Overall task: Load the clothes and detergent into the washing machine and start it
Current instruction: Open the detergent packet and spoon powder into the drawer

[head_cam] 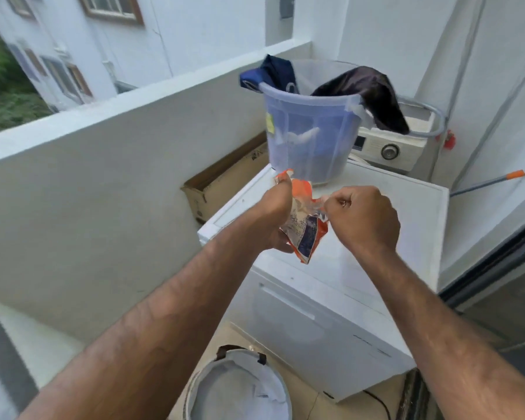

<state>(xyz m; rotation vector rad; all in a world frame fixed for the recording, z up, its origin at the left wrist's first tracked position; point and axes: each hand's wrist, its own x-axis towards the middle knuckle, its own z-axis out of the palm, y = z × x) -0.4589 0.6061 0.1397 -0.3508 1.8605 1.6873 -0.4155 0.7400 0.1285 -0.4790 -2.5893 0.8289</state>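
Note:
An orange and blue detergent packet (304, 234) is held over a white appliance top (391, 207). My left hand (275, 213) grips the packet's left side and top corner. My right hand (362, 218) pinches the packet's upper right edge with curled fingers. Behind them a translucent blue bucket (308, 131) stands on the white top, with a dark blue garment (273, 72) and a black garment (373, 95) draped over its rim and more clothes inside. The washing machine's control panel with a round knob (390, 151) shows behind the bucket.
A balcony wall (103, 177) runs along the left. A cardboard box (225, 183) leans between the wall and the appliance. A round white basket (240, 386) stands on the floor below. A mop handle with an orange tip (494, 180) lies at the right.

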